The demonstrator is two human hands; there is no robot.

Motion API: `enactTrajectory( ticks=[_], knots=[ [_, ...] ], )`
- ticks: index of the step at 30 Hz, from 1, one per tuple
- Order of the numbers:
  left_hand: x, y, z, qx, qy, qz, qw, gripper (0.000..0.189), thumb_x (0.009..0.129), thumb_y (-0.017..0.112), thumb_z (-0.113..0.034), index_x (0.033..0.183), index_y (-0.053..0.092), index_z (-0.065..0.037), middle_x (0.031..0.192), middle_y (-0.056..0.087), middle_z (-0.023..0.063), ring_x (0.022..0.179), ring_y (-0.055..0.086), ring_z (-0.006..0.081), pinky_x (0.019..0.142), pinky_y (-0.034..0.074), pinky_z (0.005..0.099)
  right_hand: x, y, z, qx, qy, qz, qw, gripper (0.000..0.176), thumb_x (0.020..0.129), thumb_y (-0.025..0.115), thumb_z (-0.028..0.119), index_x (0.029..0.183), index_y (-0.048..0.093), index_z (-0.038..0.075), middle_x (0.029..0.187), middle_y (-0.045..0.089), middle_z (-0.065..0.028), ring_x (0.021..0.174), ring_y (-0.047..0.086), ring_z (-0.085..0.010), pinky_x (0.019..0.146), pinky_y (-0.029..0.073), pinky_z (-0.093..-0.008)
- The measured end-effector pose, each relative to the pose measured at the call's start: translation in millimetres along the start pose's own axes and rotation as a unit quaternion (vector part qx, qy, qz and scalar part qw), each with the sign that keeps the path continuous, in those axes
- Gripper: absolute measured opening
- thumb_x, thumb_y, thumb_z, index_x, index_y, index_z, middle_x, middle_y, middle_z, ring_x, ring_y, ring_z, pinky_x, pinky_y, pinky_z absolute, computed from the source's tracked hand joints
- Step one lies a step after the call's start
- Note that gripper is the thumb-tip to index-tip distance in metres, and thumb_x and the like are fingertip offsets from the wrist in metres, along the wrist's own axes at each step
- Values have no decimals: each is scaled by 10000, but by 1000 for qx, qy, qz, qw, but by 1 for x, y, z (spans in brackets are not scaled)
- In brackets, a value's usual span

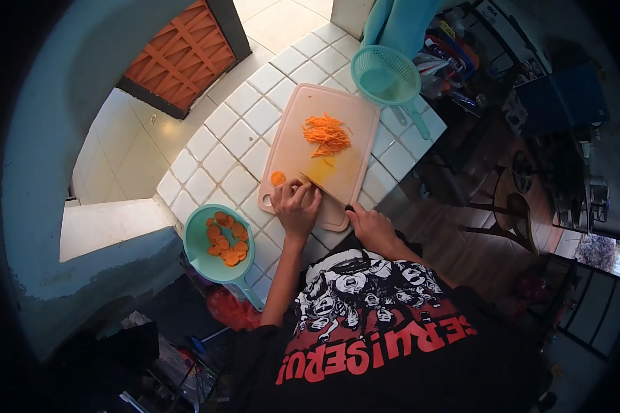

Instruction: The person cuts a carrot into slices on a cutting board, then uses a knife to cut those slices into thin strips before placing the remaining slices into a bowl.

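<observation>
My right hand (373,229) is closed round the handle of a knife (328,194), whose blade slants up and left across the lower part of a pale pink cutting board (293,127). Beside the blade, my left hand (296,206) presses down with bent fingers drawn together; whatever lies beneath the fingertips is hidden. An orange carrot slice (277,178) rests just above those fingers, near the board's left edge. Thin carrot shreds (327,135) are heaped on the upper half of the board, above a yellowish stain.
At the left counter edge stands a mint-green handled bowl (193,241) with several carrot slices (229,242). A similar perforated strainer (386,51) sits top right. White tiles (240,138) cover the counter. A wooden chair (520,213) stands to the right.
</observation>
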State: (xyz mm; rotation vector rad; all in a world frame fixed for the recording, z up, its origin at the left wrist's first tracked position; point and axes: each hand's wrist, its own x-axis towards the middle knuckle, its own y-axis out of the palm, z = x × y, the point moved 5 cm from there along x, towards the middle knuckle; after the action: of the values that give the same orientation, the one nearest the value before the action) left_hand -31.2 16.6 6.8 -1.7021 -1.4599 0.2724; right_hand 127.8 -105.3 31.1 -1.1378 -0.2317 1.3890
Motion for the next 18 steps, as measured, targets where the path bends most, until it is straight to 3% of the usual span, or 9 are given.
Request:
enactTrajectory(
  ticks=[18],
  knots=[
    [0, 0, 3, -14, -7, 0, 1000, 172, 755, 835, -189, 905, 784, -121, 1011, 645, 26, 985, 581, 218, 896, 413, 396, -9, -5, -6, 17, -9, -10, 1000, 356, 1072, 448, 394, 1039, 564, 60, 781, 680, -296, 787, 662, -531, 707, 519, -623]
  ],
)
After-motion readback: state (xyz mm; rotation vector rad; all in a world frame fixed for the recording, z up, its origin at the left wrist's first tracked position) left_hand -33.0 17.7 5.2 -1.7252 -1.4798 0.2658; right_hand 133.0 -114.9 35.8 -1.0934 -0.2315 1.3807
